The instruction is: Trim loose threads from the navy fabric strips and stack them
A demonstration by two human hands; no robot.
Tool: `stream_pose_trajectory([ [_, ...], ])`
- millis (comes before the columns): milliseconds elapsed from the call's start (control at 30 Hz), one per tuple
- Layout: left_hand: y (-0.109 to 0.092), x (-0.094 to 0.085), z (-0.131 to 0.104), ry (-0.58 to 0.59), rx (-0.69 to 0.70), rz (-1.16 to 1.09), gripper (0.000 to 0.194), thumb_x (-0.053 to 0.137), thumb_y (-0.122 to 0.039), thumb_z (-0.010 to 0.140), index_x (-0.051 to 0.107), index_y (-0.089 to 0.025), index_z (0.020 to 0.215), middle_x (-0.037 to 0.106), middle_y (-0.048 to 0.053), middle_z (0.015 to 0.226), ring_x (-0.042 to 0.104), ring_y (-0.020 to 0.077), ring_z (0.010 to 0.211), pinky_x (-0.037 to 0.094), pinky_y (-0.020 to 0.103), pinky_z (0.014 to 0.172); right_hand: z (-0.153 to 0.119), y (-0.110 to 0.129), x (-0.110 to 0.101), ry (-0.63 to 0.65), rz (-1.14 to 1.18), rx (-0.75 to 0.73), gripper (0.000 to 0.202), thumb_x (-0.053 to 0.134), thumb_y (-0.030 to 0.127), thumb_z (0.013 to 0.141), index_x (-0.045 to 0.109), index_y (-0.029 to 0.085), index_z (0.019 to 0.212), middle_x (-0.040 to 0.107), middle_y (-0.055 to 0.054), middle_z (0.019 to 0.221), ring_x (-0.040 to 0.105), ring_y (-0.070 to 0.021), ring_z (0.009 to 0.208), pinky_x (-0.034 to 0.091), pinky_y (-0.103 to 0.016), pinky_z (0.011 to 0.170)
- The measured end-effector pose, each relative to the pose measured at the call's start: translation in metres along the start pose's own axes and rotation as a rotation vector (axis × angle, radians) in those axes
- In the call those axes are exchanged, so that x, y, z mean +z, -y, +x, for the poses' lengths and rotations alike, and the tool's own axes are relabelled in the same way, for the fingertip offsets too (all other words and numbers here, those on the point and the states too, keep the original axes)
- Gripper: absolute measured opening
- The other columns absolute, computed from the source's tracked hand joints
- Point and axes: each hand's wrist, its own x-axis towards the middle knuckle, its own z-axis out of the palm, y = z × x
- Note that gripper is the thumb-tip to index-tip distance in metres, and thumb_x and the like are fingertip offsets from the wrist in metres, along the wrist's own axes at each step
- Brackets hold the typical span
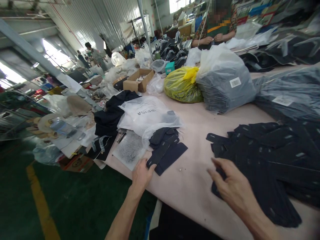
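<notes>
My left hand (142, 173) is at the near end of a dark fabric strip (162, 150) with a small slot near its end, thumb and fingers closed on that end. Under and beside the strip lie more flat dark pieces (172, 158), partly covered by a white printed plastic bag (150, 113). My right hand (230, 181) hovers at the left edge of a large loose pile of similar dark pieces (265, 150). Its thumb and fingers are apart, and I see nothing between them.
A clear sheet with a speckled surface (130, 150) lies by the table's left edge. Farther back are black cloth (107, 116), a cardboard box (138, 80), a yellow bag (178, 86) and a big filled plastic bag (225, 80). Across the table, a person (216, 30) handles something small.
</notes>
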Motion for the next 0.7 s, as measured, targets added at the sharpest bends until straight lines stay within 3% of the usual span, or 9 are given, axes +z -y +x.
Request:
stream_pose_trajectory([
  [67, -0.003, 0.002, 0.015, 0.04, 0.019, 0.056, 0.035, 0.061, -0.045, 0.081, 0.064, -0.015, 0.099, 0.063, 0.012, 0.098, 0.061, 0.0253, 0.093, 0.04, 0.032, 0.077, -0.015, 0.015, 0.026, 0.143, 0.067, -0.008, 0.031, 0.051, 0.038, 0.085, 0.062, 0.02, 0.108, 0.066, -0.011, 0.106, 0.063, -0.0256, 0.096, 0.049, -0.04, 0.086],
  [133, 0.0, 0.004, 0.025, 0.087, 0.003, 0.073, 0.029, 0.063, -0.044, 0.079, 0.062, -0.016, 0.086, 0.062, 0.011, 0.093, 0.06, 0.0249, 0.089, 0.039, 0.032, 0.075, -0.028, 0.025, 0.043, 0.223, 0.103, -0.007, 0.03, 0.051, 0.034, 0.086, 0.061, 0.019, 0.109, 0.066, -0.011, 0.109, 0.062, -0.0264, 0.101, 0.048, -0.041, 0.09],
  [267, 0.005, 0.004, 0.028, 0.113, -0.044, -0.041, 0.023, 0.064, -0.038, 0.078, 0.053, -0.019, 0.069, 0.056, 0.002, 0.069, 0.056, 0.0197, 0.071, 0.035, 0.029, 0.065, -0.04, 0.034, 0.056, 0.303, 0.185, 0.056, 0.028, 0.051, 0.031, 0.084, 0.064, 0.02, 0.106, 0.067, -0.01, 0.105, 0.063, -0.0264, 0.099, 0.047, -0.04, 0.089],
  [400, -0.012, 0.002, 0.0, 0.117, -0.035, -0.447, 0.027, 0.059, -0.037, 0.081, 0.045, -0.02, 0.065, 0.046, -0.004, 0.057, 0.048, 0.0133, 0.058, 0.033, 0.025, 0.059, -0.037, 0.037, 0.064, 0.378, 0.407, 0.313, 0.03, 0.058, 0.038, 0.08, 0.067, 0.017, 0.1, 0.07, -0.009, 0.092, 0.065, -0.0248, 0.087, 0.049, -0.037, 0.081],
  [500, -0.042, 0.006, -0.032, 0.243, -0.017, -0.766, 0.027, 0.058, -0.04, 0.082, 0.047, -0.019, 0.068, 0.044, -0.007, 0.056, 0.042, 0.0099, 0.052, 0.033, 0.023, 0.055, -0.033, 0.041, 0.072, 0.411, 0.741, 0.513, 0.04, 0.061, 0.047, 0.08, 0.068, 0.014, 0.102, 0.071, -0.008, 0.084, 0.064, -0.0224, 0.075, 0.049, -0.032, 0.068],
  [600, -0.069, 0.014, -0.049, 0.382, 0.063, -0.849, 0.029, 0.056, -0.041, 0.085, 0.052, -0.018, 0.069, 0.048, -0.005, 0.056, 0.044, 0.0098, 0.052, 0.035, 0.022, 0.054, -0.028, 0.039, 0.071, 0.368, 0.983, 0.631, 0.043, 0.065, 0.051, 0.077, 0.068, 0.014, 0.098, 0.069, -0.006, 0.074, 0.061, -0.0194, 0.063, 0.046, -0.029, 0.058],
  [700, -0.075, 0.018, -0.032, 0.231, 0.099, -0.668, 0.032, 0.047, -0.038, 0.091, 0.059, -0.017, 0.07, 0.057, 0.0, 0.063, 0.054, 0.014, 0.062, 0.039, 0.025, 0.061, -0.021, 0.018, 0.053, 0.216, 0.967, 0.66, 0.043, 0.068, 0.05, 0.073, 0.067, 0.016, 0.098, 0.07, -0.005, 0.074, 0.063, -0.0213, 0.066, 0.05, -0.032, 0.062],
])
